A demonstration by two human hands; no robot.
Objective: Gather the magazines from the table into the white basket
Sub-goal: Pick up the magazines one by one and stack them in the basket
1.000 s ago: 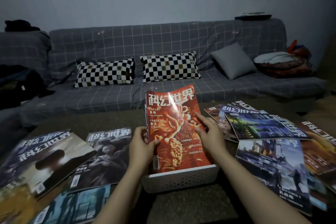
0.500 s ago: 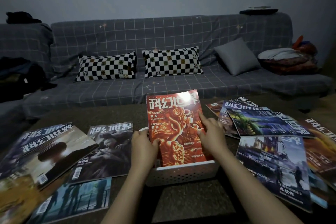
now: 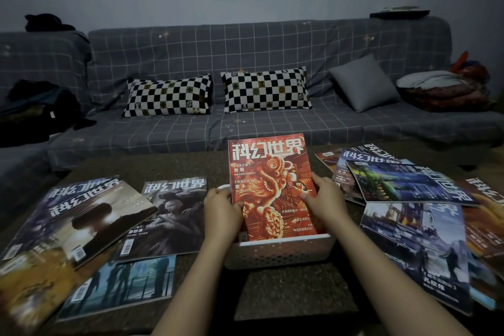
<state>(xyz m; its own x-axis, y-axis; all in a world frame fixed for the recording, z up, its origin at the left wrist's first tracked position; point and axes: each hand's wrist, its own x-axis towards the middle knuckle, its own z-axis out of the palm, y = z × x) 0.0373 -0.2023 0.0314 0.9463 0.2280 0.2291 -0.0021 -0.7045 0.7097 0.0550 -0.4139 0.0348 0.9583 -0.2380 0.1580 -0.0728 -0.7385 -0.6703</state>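
Note:
A red magazine [image 3: 270, 177] stands tilted in the white basket [image 3: 281, 252] at the table's middle, its lower edge hidden behind the basket's near wall. My left hand [image 3: 221, 213] grips its left edge, and my right hand [image 3: 324, 198] grips its right edge with the thumb on the cover. Several magazines lie spread on the left, among them a grey one [image 3: 166, 215] and a teal one [image 3: 122, 285]. Several more overlap on the right, a green-and-purple one [image 3: 403, 183] on top and a blue one [image 3: 417, 251] nearer me.
The dark table [image 3: 294, 292] stands before a grey checked sofa [image 3: 245, 49] with two black-and-white pillows [image 3: 264, 90] and a grey cushion [image 3: 364, 82]. Folded blankets [image 3: 441, 90] sit at the sofa's right end, and dark clothes [image 3: 35, 106] at its left.
The red magazine has sunk lower into the basket between both hands. The camera has tilted up a little, so the sofa sits lower in view.

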